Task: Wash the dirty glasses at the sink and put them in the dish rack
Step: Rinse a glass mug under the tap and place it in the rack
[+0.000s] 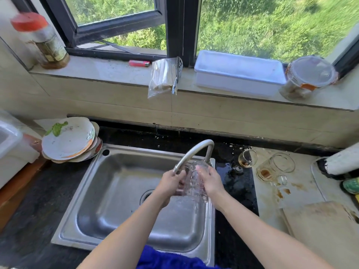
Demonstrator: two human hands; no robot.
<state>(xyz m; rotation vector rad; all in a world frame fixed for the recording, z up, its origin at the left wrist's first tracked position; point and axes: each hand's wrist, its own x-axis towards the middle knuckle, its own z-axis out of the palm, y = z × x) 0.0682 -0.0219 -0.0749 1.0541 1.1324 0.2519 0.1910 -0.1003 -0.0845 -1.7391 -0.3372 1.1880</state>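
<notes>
a clear ribbed glass (196,181) is held over the steel sink (108,191), right under the spout of the curved faucet (194,152). the left hand (171,183) is wrapped around its left side and the right hand (210,181) is pressed flat against its right side, fingers closed on it. to the right, on the stained table (303,191), a small tumbler (247,158) and two glass mugs (275,167) lie with brown dregs. dirty plates (70,140) are stacked left of the sink.
</notes>
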